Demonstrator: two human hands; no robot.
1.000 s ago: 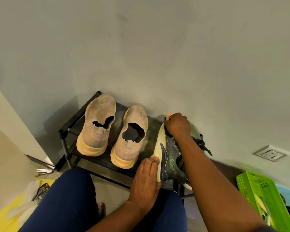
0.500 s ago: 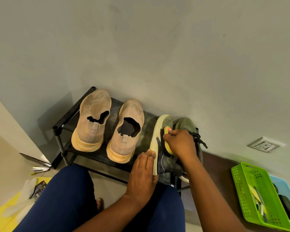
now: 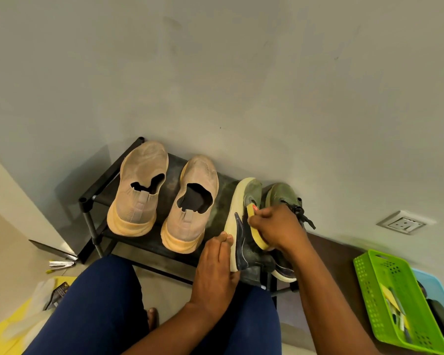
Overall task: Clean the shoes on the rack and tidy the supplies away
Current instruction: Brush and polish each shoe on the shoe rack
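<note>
Olive-green lace-up sneaker with a cream foam sole (image 3: 244,226), tipped on its side at the right end of the black metal shoe rack (image 3: 95,198), beside its upright partner, the second olive-green sneaker (image 3: 282,196). The left hand (image 3: 217,265) lies with straight fingers (image 3: 224,242) flat against the cream sole, steadying the shoe. The right hand (image 3: 277,229) has its fingers curled round a yellow-backed shoe brush with a red label (image 3: 254,226), whose face meets the dark side panel. Two dusty beige knit slip-on shoes with orange soles (image 3: 162,196) stand to the left, apparently awaiting cleaning. A lime-green perforated plastic basket (image 3: 364,278) of supplies sits on the floor at right.

Judged technique: short strokes along the panel, light pressure, the left palm countering each push so the shoe does not roll off the rack edge.

Compared with one second ago, the brush hand has travelled from the toe back toward the heel; the left hand has kept its place.
</note>
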